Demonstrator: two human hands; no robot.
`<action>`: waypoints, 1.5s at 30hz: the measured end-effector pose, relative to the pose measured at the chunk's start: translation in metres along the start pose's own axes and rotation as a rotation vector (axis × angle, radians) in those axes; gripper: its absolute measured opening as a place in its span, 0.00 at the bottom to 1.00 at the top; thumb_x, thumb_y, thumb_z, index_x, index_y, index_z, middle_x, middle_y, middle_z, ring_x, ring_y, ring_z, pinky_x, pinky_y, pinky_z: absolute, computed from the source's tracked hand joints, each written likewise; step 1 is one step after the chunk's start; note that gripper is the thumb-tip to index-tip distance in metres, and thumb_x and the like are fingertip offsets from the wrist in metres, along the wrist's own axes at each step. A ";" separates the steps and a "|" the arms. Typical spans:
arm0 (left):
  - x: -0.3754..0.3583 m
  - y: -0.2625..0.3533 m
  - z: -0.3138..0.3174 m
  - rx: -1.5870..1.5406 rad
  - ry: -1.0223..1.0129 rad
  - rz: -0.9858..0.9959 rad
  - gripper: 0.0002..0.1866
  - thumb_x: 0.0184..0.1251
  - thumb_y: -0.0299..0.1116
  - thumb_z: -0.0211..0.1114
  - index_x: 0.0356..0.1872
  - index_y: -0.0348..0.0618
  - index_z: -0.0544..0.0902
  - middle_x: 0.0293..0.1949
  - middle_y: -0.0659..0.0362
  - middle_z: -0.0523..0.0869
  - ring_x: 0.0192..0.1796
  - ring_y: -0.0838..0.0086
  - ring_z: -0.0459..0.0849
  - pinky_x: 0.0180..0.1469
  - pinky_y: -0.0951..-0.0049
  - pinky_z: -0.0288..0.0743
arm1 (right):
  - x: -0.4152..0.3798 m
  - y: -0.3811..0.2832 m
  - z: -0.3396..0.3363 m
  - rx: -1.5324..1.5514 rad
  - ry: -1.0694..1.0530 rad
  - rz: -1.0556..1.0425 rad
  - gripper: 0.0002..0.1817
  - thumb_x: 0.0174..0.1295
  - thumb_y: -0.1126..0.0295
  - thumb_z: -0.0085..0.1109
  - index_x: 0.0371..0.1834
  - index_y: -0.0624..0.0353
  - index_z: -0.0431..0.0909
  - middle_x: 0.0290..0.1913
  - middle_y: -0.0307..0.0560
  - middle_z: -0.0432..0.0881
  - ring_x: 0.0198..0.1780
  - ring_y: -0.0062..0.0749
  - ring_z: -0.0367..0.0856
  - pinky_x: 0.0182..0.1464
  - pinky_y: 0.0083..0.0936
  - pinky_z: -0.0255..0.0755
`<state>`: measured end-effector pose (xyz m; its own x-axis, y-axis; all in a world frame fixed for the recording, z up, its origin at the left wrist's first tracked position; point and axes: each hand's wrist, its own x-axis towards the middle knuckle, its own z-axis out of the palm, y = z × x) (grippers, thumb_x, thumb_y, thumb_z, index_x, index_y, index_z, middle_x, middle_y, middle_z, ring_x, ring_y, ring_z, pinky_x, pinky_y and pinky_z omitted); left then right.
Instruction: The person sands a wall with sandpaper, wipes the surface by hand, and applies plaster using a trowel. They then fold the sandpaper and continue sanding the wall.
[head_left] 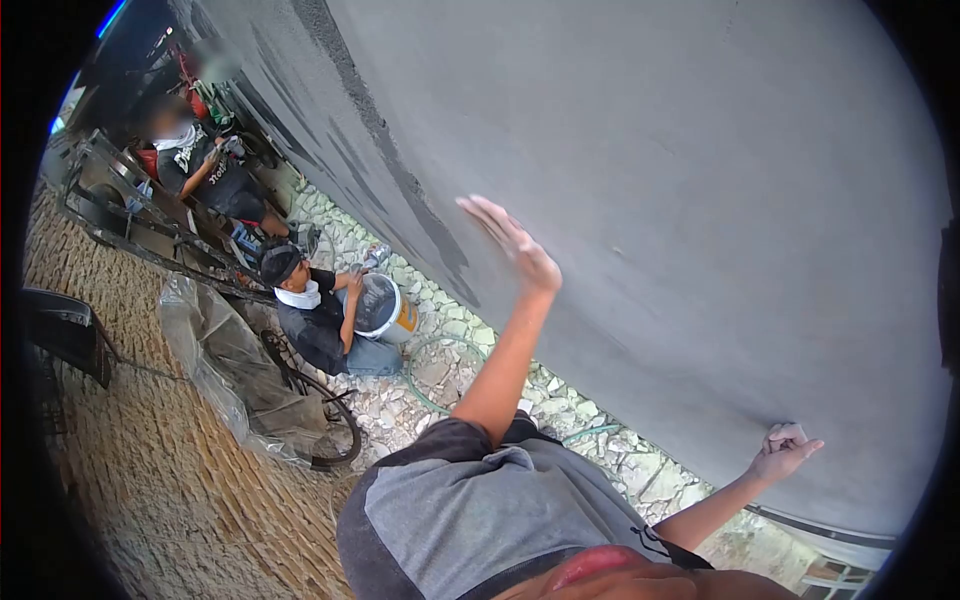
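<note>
My left hand (520, 248) is raised in front of the grey plastered wall (700, 190), its fingers stretched out together and dusted pale. It holds nothing that I can see. My right hand (785, 452) is lower down on the right, close against the same wall. Its dusty fingers are curled in and one digit points outward. Whether something small lies inside them is hidden. A rougher, darker strip (385, 125) of plaster runs down the wall left of my left hand.
A crouching co-worker (315, 320) reaches into a white bucket (402, 318) of grey mix. Another person (215, 170) sits farther back beside a metal frame (160, 250). Broken stones (640, 475) and a green hose (412, 372) lie along the wall's foot. Plastic sheeting (225, 360) covers something by a tyre.
</note>
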<state>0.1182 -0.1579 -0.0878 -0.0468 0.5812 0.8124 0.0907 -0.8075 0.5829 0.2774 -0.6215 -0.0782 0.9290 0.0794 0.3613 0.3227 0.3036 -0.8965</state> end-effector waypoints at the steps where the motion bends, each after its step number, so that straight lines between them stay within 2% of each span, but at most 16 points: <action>1: 0.020 -0.010 -0.003 0.002 0.027 -0.005 0.44 0.80 0.63 0.20 0.80 0.33 0.32 0.81 0.42 0.24 0.82 0.53 0.19 0.82 0.52 0.20 | 0.000 0.001 -0.001 0.014 -0.018 -0.006 0.42 0.79 0.36 0.28 0.13 0.56 0.68 0.11 0.31 0.54 0.13 0.16 0.46 0.17 0.19 0.34; 5: 0.084 -0.043 -0.014 -0.119 0.121 -0.152 0.45 0.79 0.64 0.18 0.79 0.31 0.30 0.80 0.40 0.23 0.82 0.54 0.18 0.82 0.52 0.19 | 0.000 -0.002 0.003 0.021 0.004 -0.007 0.41 0.78 0.36 0.29 0.13 0.55 0.67 0.12 0.31 0.53 0.14 0.16 0.46 0.16 0.18 0.35; 8: 0.077 -0.040 -0.009 -0.056 0.160 -0.070 0.47 0.77 0.65 0.17 0.79 0.31 0.29 0.80 0.40 0.22 0.82 0.54 0.18 0.82 0.53 0.20 | 0.000 0.003 -0.003 0.057 -0.024 -0.001 0.44 0.77 0.34 0.27 0.14 0.58 0.71 0.11 0.32 0.57 0.14 0.15 0.45 0.17 0.19 0.33; 10: 0.047 -0.011 -0.011 -0.080 0.007 0.043 0.47 0.77 0.66 0.17 0.79 0.32 0.29 0.80 0.41 0.21 0.82 0.53 0.19 0.82 0.54 0.20 | 0.000 0.002 -0.001 0.063 -0.021 -0.005 0.44 0.77 0.34 0.27 0.14 0.58 0.71 0.11 0.32 0.57 0.14 0.15 0.45 0.17 0.18 0.33; 13: 0.048 -0.009 -0.006 -0.082 0.016 0.090 0.47 0.77 0.66 0.17 0.79 0.32 0.29 0.81 0.41 0.23 0.83 0.53 0.20 0.82 0.55 0.20 | -0.001 0.000 0.002 0.049 -0.018 0.001 0.44 0.77 0.33 0.27 0.14 0.58 0.71 0.11 0.32 0.57 0.14 0.15 0.45 0.17 0.18 0.34; 19: 0.129 -0.022 -0.018 -0.128 0.082 0.040 0.47 0.78 0.66 0.17 0.79 0.29 0.30 0.81 0.40 0.25 0.83 0.53 0.22 0.82 0.55 0.20 | 0.000 -0.001 0.000 0.043 -0.020 -0.006 0.44 0.77 0.33 0.27 0.14 0.58 0.71 0.11 0.32 0.57 0.14 0.15 0.45 0.17 0.19 0.33; 23: 0.087 -0.011 -0.013 -0.090 0.067 0.144 0.47 0.78 0.64 0.17 0.78 0.28 0.31 0.81 0.40 0.25 0.83 0.53 0.23 0.82 0.55 0.21 | -0.003 -0.006 0.010 0.010 0.006 -0.011 0.43 0.78 0.34 0.27 0.13 0.56 0.68 0.12 0.30 0.53 0.15 0.16 0.46 0.16 0.17 0.35; 25: 0.055 0.009 -0.007 -0.107 -0.015 0.148 0.45 0.80 0.62 0.18 0.78 0.28 0.31 0.81 0.40 0.24 0.83 0.54 0.23 0.82 0.54 0.21 | -0.002 -0.004 0.003 0.028 0.003 -0.006 0.44 0.77 0.33 0.27 0.13 0.57 0.69 0.11 0.31 0.55 0.14 0.16 0.46 0.17 0.18 0.34; 29: 0.102 -0.006 -0.019 -0.080 -0.018 0.194 0.44 0.81 0.61 0.18 0.79 0.29 0.31 0.81 0.41 0.24 0.83 0.54 0.23 0.82 0.54 0.20 | 0.000 -0.001 0.002 0.026 0.001 0.004 0.45 0.77 0.33 0.27 0.14 0.58 0.71 0.11 0.32 0.57 0.13 0.15 0.46 0.17 0.18 0.34; 31: 0.149 -0.027 -0.029 -0.059 0.044 0.117 0.44 0.80 0.62 0.19 0.78 0.29 0.31 0.81 0.41 0.24 0.83 0.53 0.22 0.82 0.53 0.19 | 0.001 0.001 0.002 0.043 -0.004 -0.003 0.45 0.77 0.33 0.26 0.14 0.58 0.70 0.11 0.32 0.57 0.13 0.15 0.46 0.17 0.18 0.34; 34: 0.151 -0.036 -0.026 -0.051 0.104 0.020 0.45 0.80 0.62 0.18 0.79 0.29 0.31 0.81 0.41 0.24 0.83 0.53 0.21 0.82 0.53 0.18 | -0.002 0.002 -0.001 0.059 0.013 -0.007 0.45 0.77 0.33 0.26 0.13 0.58 0.70 0.11 0.31 0.56 0.14 0.15 0.45 0.17 0.18 0.33; 37: 0.094 -0.008 -0.014 -0.112 0.054 0.106 0.45 0.80 0.63 0.18 0.79 0.31 0.31 0.81 0.41 0.24 0.82 0.53 0.20 0.82 0.53 0.18 | -0.003 0.001 0.003 0.058 0.034 -0.006 0.45 0.77 0.33 0.26 0.13 0.58 0.70 0.11 0.31 0.56 0.14 0.15 0.45 0.17 0.18 0.34; 39: 0.067 0.018 -0.012 -0.054 -0.059 0.143 0.44 0.79 0.64 0.15 0.80 0.36 0.29 0.81 0.47 0.21 0.83 0.61 0.19 0.82 0.57 0.19 | -0.002 0.003 0.007 0.046 0.045 -0.003 0.45 0.77 0.33 0.25 0.13 0.58 0.70 0.11 0.31 0.56 0.14 0.15 0.45 0.17 0.18 0.34; 42: 0.114 -0.003 -0.019 0.043 0.007 0.240 0.44 0.78 0.64 0.15 0.80 0.36 0.29 0.81 0.46 0.21 0.83 0.60 0.19 0.82 0.56 0.19 | -0.001 -0.002 0.006 0.018 0.032 -0.010 0.44 0.77 0.33 0.26 0.13 0.58 0.70 0.11 0.32 0.56 0.14 0.15 0.45 0.17 0.18 0.35; 43: 0.133 -0.016 -0.021 0.045 0.008 0.232 0.44 0.78 0.64 0.15 0.80 0.36 0.29 0.81 0.46 0.21 0.83 0.60 0.19 0.82 0.56 0.19 | -0.001 -0.001 0.006 0.036 0.039 -0.006 0.44 0.77 0.33 0.26 0.13 0.58 0.70 0.11 0.32 0.56 0.14 0.15 0.45 0.17 0.18 0.35; 45: 0.163 -0.033 -0.024 -0.189 0.142 -0.070 0.48 0.77 0.67 0.18 0.79 0.31 0.32 0.81 0.42 0.25 0.83 0.52 0.21 0.81 0.51 0.19 | -0.004 -0.001 0.004 0.053 0.051 0.000 0.44 0.77 0.33 0.27 0.13 0.58 0.70 0.11 0.32 0.56 0.14 0.15 0.45 0.17 0.18 0.34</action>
<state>0.0836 -0.0392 0.0263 -0.1870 0.6271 0.7562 -0.1050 -0.7781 0.6193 0.2730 -0.6185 -0.0781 0.9376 0.0317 0.3462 0.3135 0.3535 -0.8813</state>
